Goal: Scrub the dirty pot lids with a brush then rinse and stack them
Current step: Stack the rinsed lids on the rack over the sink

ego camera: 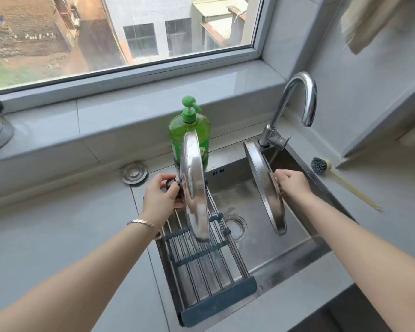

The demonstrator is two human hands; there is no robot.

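Now the hands (159,197) (294,183) each grip an upright lid (193,178) (261,178).

green soap bottle (189,137), silver lids (193,185)

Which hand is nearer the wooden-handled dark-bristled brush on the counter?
Right. The right hand is just left of the wooden-handled brush; the left hand is much farther left.

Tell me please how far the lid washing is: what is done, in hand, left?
Done, probably: scrubbing, since the brush lies aside on the counter. In hand: the left hand grips the first lid by its knob at the rack; the right hand holds the second lid over the sink. Left: stacking, perhaps rinsing; no water runs.
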